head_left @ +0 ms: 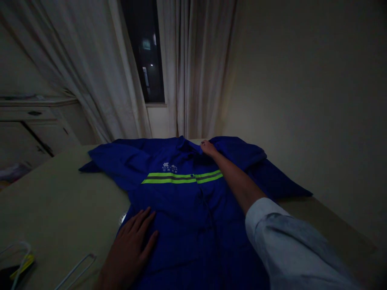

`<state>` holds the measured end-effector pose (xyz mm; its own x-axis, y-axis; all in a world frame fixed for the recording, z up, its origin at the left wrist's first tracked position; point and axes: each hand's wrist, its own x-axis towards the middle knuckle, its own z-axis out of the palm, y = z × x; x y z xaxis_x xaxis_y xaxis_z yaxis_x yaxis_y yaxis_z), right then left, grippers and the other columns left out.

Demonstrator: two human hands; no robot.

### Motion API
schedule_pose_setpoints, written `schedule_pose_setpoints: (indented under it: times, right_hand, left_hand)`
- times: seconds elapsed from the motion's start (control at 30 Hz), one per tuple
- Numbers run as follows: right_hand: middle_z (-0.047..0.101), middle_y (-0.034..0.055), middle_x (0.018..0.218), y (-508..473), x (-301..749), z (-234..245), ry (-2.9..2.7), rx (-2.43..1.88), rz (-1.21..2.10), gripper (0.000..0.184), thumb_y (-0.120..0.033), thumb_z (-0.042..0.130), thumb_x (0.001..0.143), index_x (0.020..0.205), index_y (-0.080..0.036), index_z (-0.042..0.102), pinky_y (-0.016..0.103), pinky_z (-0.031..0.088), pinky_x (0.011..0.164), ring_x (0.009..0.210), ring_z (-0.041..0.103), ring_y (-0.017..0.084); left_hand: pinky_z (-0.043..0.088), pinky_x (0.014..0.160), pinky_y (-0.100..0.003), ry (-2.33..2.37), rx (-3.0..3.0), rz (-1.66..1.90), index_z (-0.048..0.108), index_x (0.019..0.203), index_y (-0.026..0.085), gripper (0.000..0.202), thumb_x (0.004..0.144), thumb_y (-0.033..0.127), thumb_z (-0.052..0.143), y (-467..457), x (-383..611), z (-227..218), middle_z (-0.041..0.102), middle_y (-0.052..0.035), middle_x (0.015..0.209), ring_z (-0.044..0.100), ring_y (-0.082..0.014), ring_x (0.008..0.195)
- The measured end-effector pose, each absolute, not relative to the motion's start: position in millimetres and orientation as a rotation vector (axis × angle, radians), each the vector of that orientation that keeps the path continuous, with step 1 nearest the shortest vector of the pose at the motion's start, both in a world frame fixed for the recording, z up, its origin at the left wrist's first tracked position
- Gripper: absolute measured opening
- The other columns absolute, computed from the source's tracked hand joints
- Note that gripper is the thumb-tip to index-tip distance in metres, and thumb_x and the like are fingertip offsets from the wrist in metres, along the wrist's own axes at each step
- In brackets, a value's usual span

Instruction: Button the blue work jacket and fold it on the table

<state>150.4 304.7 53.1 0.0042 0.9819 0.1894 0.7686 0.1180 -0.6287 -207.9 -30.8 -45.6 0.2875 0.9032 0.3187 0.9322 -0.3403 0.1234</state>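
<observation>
A blue work jacket (178,201) with yellow-green reflective stripes and a white chest logo lies front up on a pale table (54,201). My left hand (133,241) rests flat on the jacket's lower left part, fingers stretched out. My right hand (208,148) reaches far across to the collar, fingers closed in a pinch on the collar fabric. The right forearm lies over the jacket's right side, with a rolled pale sleeve near me.
White wire hangers (75,270) lie at the table's near left edge, beside a dark object with a yellow strip (21,268). White curtains (193,68) frame a dark window behind. A pale cabinet (33,125) stands at the left. A bare wall is at the right.
</observation>
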Motion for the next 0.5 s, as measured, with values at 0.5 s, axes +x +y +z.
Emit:
schedule_pose_setpoints:
  times: [0.5]
  right_hand:
    - [0.080,0.0120,0.108,364.2,113.3,31.1,-1.775,-1.512,0.790,0.027,-0.033,0.083,0.082,0.103,-0.016,0.081,0.037,0.054,0.098,0.108,0.072,0.028]
  left_hand:
    - [0.054,0.112,-0.048,-1.710,-2.403,-0.491,0.050,0.154,0.037,0.057,0.099,0.050,0.054,-33.6,-206.4,-44.1,0.053,0.0016,0.159,0.055,-0.0275,0.141]
